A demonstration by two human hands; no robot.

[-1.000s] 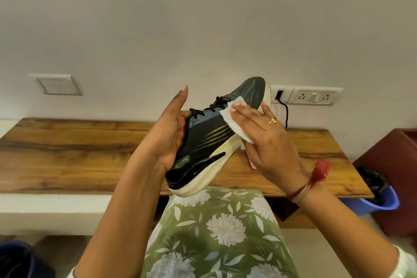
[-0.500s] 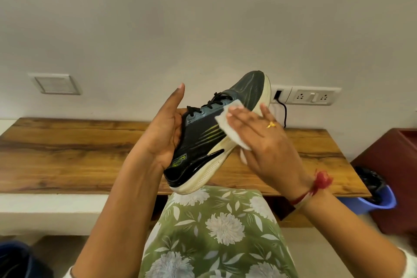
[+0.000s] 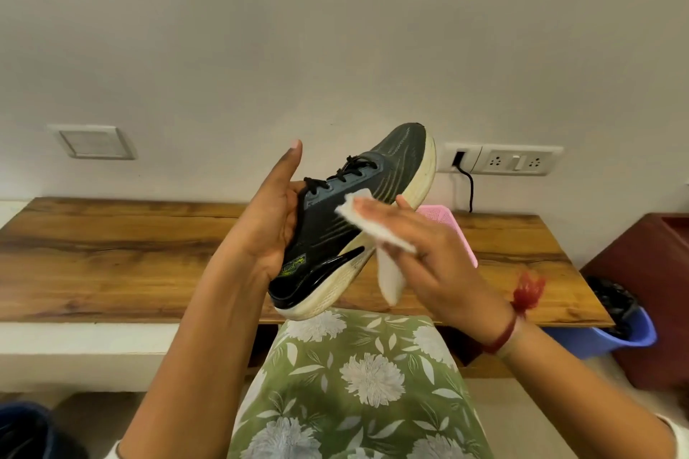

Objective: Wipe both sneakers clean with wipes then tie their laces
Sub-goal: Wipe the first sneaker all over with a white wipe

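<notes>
**One shoe getting wiped**

The left hand [image 3: 272, 224] grips the sneaker [image 3: 335, 235] up over the worktop [image 3: 112, 253]. The right hand [image 3: 440, 257] presses a wipe [image 3: 373, 231] flat on its side. The laces [image 3: 346, 171] look untied. No other sneaker shows, so lots is left.

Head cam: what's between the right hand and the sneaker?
A white wipe, pressed by the right hand with flat fingers against the sneaker, on its dark side. The head view shows it.
</notes>
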